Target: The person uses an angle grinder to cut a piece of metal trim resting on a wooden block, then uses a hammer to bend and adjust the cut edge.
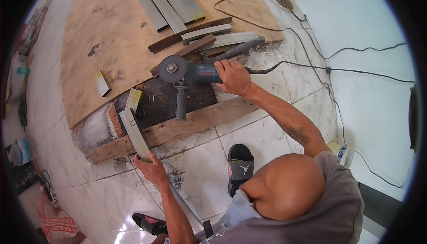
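My right hand [233, 77] is wrapped round the rear body of an angle grinder [203, 72], its dark disc [171, 69] facing up. The grinder's side handle [181, 103] points toward me, and no hand is on it. In my left hand [152, 169] is the near end of a silver metal tube [137, 133]. A thin dark outline shows near the tube's far end, which meets a short yellow-marked tube piece [134, 99] at an angle. The tube crosses over a wooden plank [191, 124]. Disc and tube are apart.
Beyond the grinder, long metal tubes [167, 1] and rusty bars [189, 34] lie on a plywood sheet [95, 26]. A small tube offcut [102, 83] sits on it too. A black power cable [289, 63] runs off right. My sandalled foot [240, 168] is close by.
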{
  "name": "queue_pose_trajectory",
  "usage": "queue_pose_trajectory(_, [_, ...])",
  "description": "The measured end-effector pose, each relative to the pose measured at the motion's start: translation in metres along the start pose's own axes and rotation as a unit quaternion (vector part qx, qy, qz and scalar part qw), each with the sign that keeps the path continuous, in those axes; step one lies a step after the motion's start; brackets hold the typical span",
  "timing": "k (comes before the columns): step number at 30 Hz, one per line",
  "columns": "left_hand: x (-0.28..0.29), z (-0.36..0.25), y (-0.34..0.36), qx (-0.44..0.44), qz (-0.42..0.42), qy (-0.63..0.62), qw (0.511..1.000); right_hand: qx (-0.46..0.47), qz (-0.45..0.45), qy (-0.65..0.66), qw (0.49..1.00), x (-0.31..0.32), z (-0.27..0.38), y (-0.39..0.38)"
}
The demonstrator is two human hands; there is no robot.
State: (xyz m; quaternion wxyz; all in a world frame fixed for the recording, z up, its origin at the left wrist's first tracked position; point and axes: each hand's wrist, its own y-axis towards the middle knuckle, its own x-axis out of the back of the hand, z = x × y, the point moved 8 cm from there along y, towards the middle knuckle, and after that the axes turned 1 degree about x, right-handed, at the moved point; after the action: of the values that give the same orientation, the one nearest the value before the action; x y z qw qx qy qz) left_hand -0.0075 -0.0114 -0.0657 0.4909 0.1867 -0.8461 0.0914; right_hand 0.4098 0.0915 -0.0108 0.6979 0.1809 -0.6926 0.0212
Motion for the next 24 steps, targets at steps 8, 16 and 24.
queue_pose_trajectory(8, [0.0,-0.001,0.001,0.017,0.005,0.003,1.0,-0.004,-0.011,0.012,1.0,-0.005,-0.002,-0.014])
queue_pose_trajectory(16, [0.007,0.003,0.005,0.01,0.001,0.007,1.0,-0.027,0.006,0.024,0.999,-0.013,0.019,-0.002])
queue_pose_trajectory(24, [0.002,-0.004,0.003,0.007,0.001,-0.01,1.0,-0.1,0.045,0.017,0.994,-0.03,0.032,0.005])
